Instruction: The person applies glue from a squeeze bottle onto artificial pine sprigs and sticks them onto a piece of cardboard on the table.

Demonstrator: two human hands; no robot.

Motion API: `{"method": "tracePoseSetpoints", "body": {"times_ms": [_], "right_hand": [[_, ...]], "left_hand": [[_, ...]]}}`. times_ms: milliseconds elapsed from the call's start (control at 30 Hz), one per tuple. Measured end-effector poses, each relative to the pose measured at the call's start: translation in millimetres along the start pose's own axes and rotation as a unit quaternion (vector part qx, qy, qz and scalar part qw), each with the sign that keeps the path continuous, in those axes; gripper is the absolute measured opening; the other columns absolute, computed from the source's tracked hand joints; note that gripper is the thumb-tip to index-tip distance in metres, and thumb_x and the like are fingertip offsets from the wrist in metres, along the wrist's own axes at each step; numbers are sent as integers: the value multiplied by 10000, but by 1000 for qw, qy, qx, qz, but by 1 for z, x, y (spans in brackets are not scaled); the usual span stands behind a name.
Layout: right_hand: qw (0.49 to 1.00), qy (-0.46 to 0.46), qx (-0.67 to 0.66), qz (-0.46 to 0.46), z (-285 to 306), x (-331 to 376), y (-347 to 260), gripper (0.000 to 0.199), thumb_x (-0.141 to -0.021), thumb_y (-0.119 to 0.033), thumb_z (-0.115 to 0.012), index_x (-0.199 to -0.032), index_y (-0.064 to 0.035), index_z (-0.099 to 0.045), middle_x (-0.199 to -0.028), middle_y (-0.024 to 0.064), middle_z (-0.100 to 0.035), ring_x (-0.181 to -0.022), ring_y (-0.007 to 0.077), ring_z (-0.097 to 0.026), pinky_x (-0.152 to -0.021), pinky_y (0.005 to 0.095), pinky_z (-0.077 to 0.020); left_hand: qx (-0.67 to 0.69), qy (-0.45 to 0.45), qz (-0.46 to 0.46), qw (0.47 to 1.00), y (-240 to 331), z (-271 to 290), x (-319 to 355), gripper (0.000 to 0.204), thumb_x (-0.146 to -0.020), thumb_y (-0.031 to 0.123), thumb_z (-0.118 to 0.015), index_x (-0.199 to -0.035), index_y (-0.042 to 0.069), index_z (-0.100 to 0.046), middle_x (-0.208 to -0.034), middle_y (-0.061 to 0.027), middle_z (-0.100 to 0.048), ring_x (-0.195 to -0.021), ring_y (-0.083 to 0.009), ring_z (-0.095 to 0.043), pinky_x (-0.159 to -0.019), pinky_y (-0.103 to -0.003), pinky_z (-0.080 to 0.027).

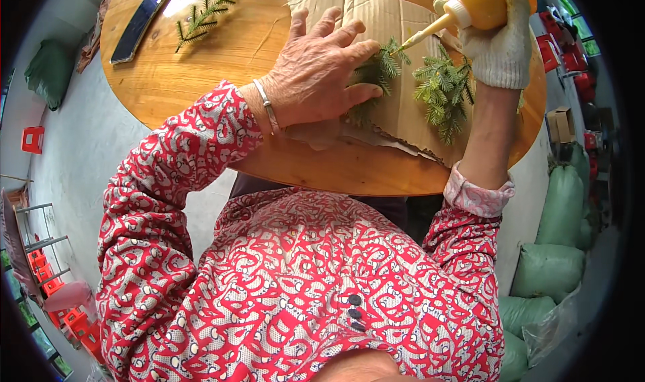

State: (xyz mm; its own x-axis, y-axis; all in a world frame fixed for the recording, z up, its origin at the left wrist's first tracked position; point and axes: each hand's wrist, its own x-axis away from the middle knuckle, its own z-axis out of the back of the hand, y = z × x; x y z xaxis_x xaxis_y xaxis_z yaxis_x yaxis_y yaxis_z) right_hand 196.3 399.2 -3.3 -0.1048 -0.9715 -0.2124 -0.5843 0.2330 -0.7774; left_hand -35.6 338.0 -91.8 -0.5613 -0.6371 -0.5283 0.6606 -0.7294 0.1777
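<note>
My left hand [329, 69], bare with a silver bracelet, is spread palm down over a piece of corrugated cardboard [410, 113]. A green fir-like sprig [386, 66] lies between its thumb and index finger, partly hidden under the hand. In a white knitted glove, my right hand [497, 56] grips a yellow squeeze bottle [485, 4] with a white collar. The bottle is tilted, its long pale nozzle [430, 31] pointing down and left, with the tip at the sprig. To the right, a bushier clump of green sprigs [443, 93] rests on the cardboard.
The round wooden table [154, 93] also bears a loose sprig [205, 19] and a dark flat strip [141, 27] at far left. Green sacks [551, 271] line the floor on the right. Red crates [32, 140] stand at the left.
</note>
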Motion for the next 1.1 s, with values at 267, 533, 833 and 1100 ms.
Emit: {"method": "tracePoseSetpoints", "body": {"times_ms": [267, 533, 833, 1100], "right_hand": [[997, 29, 59, 35, -31, 17, 12, 500, -838, -375, -662, -1143, -19, -490, -877, 166, -608, -669, 238, -604, -396, 253, -425], [988, 45, 123, 76, -29, 27, 30, 472, -862, -350, -630, -1153, -10, -481, -917, 163, -600, -707, 234, -602, -409, 257, -429], [991, 41, 114, 52, -13, 22, 25, 478, -856, -356, -641, -1158, -25, -473, -937, 151, -594, -734, 221, -591, -418, 259, -425], [990, 75, 110, 46, -15, 21, 21, 487, -847, -364, -655, -1159, -40, -467, -936, 142, -591, -758, 216, -591, -416, 253, -413]], "left_hand": [[52, 13, 19, 998, -6, -2, 2, 553, -745, 509, -652, -1192, 193, -580, -1306, -92, -459, -1234, -376, -379, -973, -584, -245], [72, 8, 20, 997, -6, -12, 2, 560, -723, 511, -671, -1185, 204, -590, -1272, -88, -473, -1191, -340, -395, -930, -521, -280], [72, -15, 27, 997, -3, -16, -2, 592, -722, 492, -681, -1217, 190, -566, -1299, -93, -469, -1224, -355, -383, -957, -519, -274], [72, 0, 23, 997, -3, -16, -3, 578, -712, 503, -681, -1194, 199, -582, -1274, -103, -473, -1195, -345, -392, -956, -535, -270]]}}
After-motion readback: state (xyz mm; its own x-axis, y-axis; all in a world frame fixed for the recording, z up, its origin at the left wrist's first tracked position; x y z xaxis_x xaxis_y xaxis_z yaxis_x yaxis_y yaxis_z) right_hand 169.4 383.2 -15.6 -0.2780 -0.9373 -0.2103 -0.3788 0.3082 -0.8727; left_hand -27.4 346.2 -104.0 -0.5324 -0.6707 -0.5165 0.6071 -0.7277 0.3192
